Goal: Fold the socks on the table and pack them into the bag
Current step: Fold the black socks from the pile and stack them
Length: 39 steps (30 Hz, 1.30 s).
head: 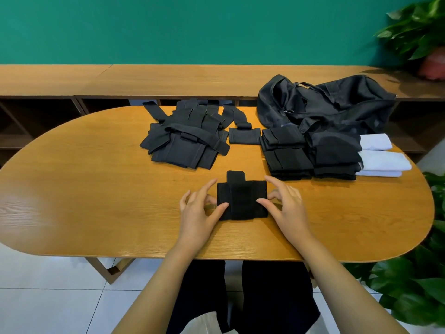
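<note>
Sock, black and partly folded, lies near the front edge of the table. I see my left hand pinching its left edge and my right hand pinching its right edge, thumbs on top. Loose socks lie farther back, and folded stacks sit just before the bag.

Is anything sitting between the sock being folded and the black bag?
Yes: stacks of folded black socks lie on the wooden table between the half-folded black sock and the black fabric bag.
</note>
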Tool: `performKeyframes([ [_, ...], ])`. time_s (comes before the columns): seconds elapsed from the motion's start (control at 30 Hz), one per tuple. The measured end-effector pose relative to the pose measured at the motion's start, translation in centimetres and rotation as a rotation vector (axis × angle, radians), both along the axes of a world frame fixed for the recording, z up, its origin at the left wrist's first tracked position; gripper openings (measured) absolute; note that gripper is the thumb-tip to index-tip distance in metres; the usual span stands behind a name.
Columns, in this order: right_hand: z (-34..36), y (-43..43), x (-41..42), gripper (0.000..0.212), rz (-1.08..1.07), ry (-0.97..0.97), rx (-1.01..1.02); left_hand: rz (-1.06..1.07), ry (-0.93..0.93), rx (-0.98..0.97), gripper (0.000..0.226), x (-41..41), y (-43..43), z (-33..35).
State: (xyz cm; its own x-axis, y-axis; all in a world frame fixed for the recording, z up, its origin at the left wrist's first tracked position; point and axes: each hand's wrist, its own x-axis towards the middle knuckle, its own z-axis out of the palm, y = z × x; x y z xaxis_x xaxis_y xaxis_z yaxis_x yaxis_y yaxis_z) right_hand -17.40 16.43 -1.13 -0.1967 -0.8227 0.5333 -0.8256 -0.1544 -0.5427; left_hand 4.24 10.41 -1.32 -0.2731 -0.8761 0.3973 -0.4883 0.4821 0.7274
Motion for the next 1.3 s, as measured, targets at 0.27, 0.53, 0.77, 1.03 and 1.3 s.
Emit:
performKeyframes([
  [0.27, -0.08, 0.04, 0.02, 0.043, -0.032, 0.165, 0.102, 0.057, -0.113, -0.071, 0.053, -0.15, -0.09, -0.3],
  [0.53, -0.29, 0.03, 0.12, 0.038, -0.013, 0.262, 0.081, -0.216, -0.234, -0.025, 0.067, 0.2, 0.13, 0.25],
  [0.77, -0.12, 0.11, 0.16, 0.048, 0.078, 0.234, 0.118, -0.195, -0.29, -0.082, 0.04, -0.05, 0.07, -0.05],
  [1.03, -0.32, 0.04, 0.04, 0.066, 0.159, 0.28, 0.154, -0.192, -0.394, -0.18, 0.07, -0.01, 0.18, -0.1],
  [1.3, -0.51, 0.08, 0.1, 0.05, 0.189, 0.364, 0.09, -0.085, -0.392, -0.298, 0.06, -0.22, 0.58, 0.09],
])
